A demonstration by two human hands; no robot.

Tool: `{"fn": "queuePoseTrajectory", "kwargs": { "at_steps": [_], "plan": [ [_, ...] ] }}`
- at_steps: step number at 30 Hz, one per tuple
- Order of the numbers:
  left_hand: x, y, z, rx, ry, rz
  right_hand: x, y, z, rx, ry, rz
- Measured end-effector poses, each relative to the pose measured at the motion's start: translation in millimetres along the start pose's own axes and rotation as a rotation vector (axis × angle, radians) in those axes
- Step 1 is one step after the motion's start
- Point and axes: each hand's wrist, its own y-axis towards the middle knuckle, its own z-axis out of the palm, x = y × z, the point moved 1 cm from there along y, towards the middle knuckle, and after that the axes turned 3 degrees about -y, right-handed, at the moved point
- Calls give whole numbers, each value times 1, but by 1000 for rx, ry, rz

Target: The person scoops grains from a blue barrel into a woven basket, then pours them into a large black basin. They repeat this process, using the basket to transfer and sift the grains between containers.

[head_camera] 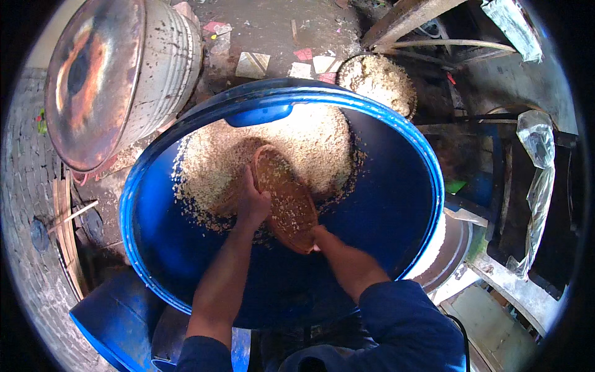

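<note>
Both of my hands hold a shallow brown bowl or basket (pixel 286 200) tilted inside a large blue plastic tub (pixel 439 186). My left hand (pixel 257 200) grips its left rim, and my right hand (pixel 321 237) grips its lower right end. Pale grains or bean-like bits cling to the bowl's inner face. Behind and around it, a heap of the same pale, crumbly material (pixel 297 135) lies against the tub's far side, with loose bits scattered at its edges. The fingers behind the bowl are hidden.
A large metal drum with a rust-stained lid (pixel 93 83) stands at the upper left. Beyond the tub's far rim is a round container of pale material (pixel 379 83). Blue containers (pixel 116 321) stand at the lower left. Wooden beams (pixel 409 18) and plastic sheeting (pixel 539 186) are on the right.
</note>
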Motion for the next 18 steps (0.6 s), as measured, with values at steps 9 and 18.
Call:
{"fn": "queuePoseTrajectory", "kwargs": {
  "at_steps": [9, 18],
  "plan": [
    [-28, 61, 33, 81, -40, -119, 35, -11, -8, -189, 568, -25],
    [-30, 68, 5, -70, -472, -79, 145, 17, -56, -739, -654, -394]
  ]
}}
